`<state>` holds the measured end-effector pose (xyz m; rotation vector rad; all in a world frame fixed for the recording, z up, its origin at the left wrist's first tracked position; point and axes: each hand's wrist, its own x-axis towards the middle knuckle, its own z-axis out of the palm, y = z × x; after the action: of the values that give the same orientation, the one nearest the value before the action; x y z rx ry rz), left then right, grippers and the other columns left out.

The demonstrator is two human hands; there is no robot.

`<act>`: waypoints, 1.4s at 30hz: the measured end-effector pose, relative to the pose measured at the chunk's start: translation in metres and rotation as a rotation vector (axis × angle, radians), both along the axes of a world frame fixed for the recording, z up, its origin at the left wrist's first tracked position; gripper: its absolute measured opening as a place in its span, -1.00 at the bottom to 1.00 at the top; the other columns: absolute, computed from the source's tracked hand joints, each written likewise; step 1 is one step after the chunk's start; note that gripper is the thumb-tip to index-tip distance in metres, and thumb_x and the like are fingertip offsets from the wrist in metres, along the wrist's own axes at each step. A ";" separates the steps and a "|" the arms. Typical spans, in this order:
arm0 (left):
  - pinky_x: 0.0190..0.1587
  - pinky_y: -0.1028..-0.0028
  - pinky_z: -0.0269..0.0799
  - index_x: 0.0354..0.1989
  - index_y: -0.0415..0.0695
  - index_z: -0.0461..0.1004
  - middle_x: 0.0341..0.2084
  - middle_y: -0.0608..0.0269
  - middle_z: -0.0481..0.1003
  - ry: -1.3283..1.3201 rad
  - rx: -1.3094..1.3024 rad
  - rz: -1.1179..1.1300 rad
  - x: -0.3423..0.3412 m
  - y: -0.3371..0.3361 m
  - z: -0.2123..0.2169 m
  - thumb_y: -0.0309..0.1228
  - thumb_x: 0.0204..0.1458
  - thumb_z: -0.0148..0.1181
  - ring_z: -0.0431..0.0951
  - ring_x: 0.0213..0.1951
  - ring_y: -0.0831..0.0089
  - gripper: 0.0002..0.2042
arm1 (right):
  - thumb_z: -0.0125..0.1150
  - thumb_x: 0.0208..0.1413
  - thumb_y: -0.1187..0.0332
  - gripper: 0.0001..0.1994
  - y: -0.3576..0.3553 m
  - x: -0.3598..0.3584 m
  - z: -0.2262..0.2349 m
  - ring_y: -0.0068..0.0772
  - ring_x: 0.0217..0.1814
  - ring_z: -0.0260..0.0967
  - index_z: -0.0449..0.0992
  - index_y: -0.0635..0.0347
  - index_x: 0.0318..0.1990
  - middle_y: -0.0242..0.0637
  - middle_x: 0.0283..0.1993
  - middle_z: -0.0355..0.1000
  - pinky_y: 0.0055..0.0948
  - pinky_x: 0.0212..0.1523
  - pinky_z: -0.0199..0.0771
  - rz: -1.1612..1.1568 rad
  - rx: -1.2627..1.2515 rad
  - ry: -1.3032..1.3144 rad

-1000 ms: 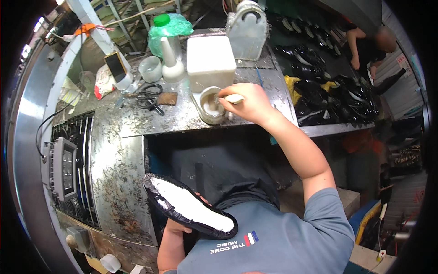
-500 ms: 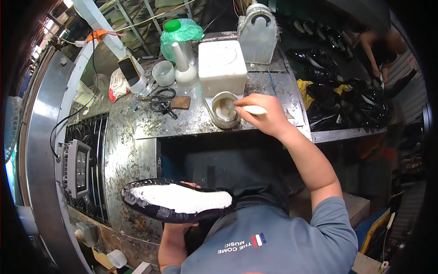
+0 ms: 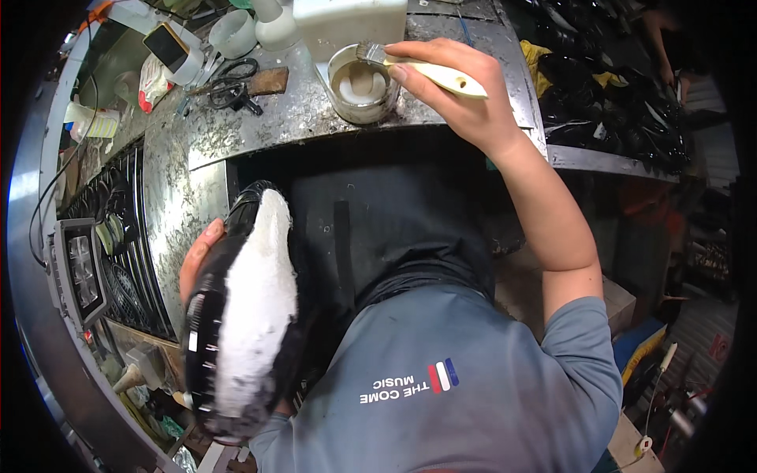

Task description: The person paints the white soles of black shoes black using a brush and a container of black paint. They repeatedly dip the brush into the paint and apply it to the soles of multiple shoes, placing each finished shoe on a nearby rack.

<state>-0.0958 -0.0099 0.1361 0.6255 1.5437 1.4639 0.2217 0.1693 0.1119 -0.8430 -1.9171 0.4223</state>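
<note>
A flat paintbrush [image 3: 446, 77] with a pale wooden handle is pinched in my right hand [image 3: 477, 98]. Its bristles hang over the rim of a round pot [image 3: 364, 113], which holds whitish stuff. Lower left, my left hand [image 3: 199, 256] grips a black shoe [image 3: 256, 315] with its whitish underside turned up. The shoe's toe and heel lie roughly along the view's vertical. Fingers show at its left edge, and the rest of that hand is hidden behind it.
The stained metal bench [image 3: 296, 130] carries black scissors [image 3: 231, 85], a brown block [image 3: 268, 81], a white container [image 3: 347, 27], a phone [image 3: 167, 46] and a plastic cup [image 3: 233, 35]. A work lamp [image 3: 81, 268] stands at left. Shiny black shoes [image 3: 623, 118] and another person [image 3: 662, 47] are at far right.
The shoe has swung from lying sideways to nearly lengthwise in my left hand. The brush has come up out of the pot to its rim. The whole view has shifted.
</note>
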 end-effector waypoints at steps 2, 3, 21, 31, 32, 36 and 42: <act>-0.04 0.24 0.66 0.05 -0.26 0.57 -0.18 -0.08 0.66 0.312 0.032 -0.082 -0.001 0.006 0.003 -0.18 0.28 0.11 0.71 -0.18 0.14 -0.61 | 0.41 0.19 0.32 -0.72 -0.006 0.005 0.000 -0.34 -0.18 0.59 0.68 0.27 -0.02 -0.18 -0.19 0.65 -0.43 -0.14 0.53 -0.002 -0.012 0.040; -0.02 0.22 0.66 0.09 -0.26 0.53 -0.12 -0.07 0.64 0.667 0.168 -0.231 -0.008 0.003 0.004 -0.20 0.27 0.14 0.70 -0.13 0.14 -0.61 | 0.43 0.17 0.30 -0.72 -0.008 0.006 0.001 -0.32 -0.18 0.60 0.69 0.26 -0.03 -0.17 -0.20 0.65 -0.42 -0.15 0.54 -0.005 -0.017 0.077; 0.17 -0.01 0.56 0.23 0.08 0.24 0.13 0.21 0.46 1.746 0.874 -0.822 -0.018 -0.009 0.055 -0.36 0.32 0.04 0.55 0.14 0.01 -0.67 | 0.49 0.01 0.44 -0.78 -0.079 -0.029 0.019 -0.28 -0.29 0.65 0.70 0.27 -0.16 -0.17 -0.25 0.67 -0.42 -0.24 0.63 0.483 -0.293 0.399; 0.20 -0.02 0.52 0.26 0.14 0.21 0.15 0.25 0.42 1.748 0.776 -0.871 -0.010 -0.024 0.070 -0.30 0.34 -0.01 0.49 0.19 0.04 -0.65 | 0.49 0.03 0.42 -0.81 -0.071 -0.053 0.031 -0.29 -0.35 0.63 0.69 0.27 -0.20 -0.19 -0.31 0.65 -0.41 -0.33 0.61 0.422 -0.089 0.431; 0.20 -0.02 0.52 0.26 0.13 0.21 0.15 0.25 0.42 1.747 0.757 -0.862 -0.009 -0.026 0.073 -0.31 0.33 -0.01 0.49 0.19 0.03 -0.65 | 0.49 0.03 0.41 -0.81 -0.071 -0.054 0.031 -0.29 -0.36 0.62 0.69 0.27 -0.21 -0.20 -0.32 0.65 -0.41 -0.34 0.61 0.445 -0.103 0.442; 0.19 -0.03 0.54 0.26 0.10 0.22 0.14 0.22 0.43 1.715 0.760 -0.843 -0.009 -0.018 0.068 -0.35 0.32 0.02 0.52 0.16 0.01 -0.64 | 0.47 0.07 0.38 -0.83 -0.078 -0.051 0.024 -0.28 -0.41 0.60 0.69 0.28 -0.25 -0.18 -0.35 0.64 -0.41 -0.39 0.58 0.553 -0.208 0.500; 0.11 0.00 0.62 0.21 -0.03 0.26 0.08 0.11 0.49 1.763 0.900 -0.756 -0.019 -0.001 0.057 -0.44 0.27 0.12 0.59 0.08 -0.05 -0.65 | 0.48 0.05 0.39 -0.85 -0.094 -0.042 0.038 -0.24 -0.43 0.61 0.69 0.28 -0.28 -0.18 -0.38 0.63 -0.37 -0.42 0.59 0.658 -0.300 0.476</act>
<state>-0.1148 -0.0109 0.1936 3.1589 1.1467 0.6866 0.1802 0.0757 0.1498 -0.2241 -1.6542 1.2145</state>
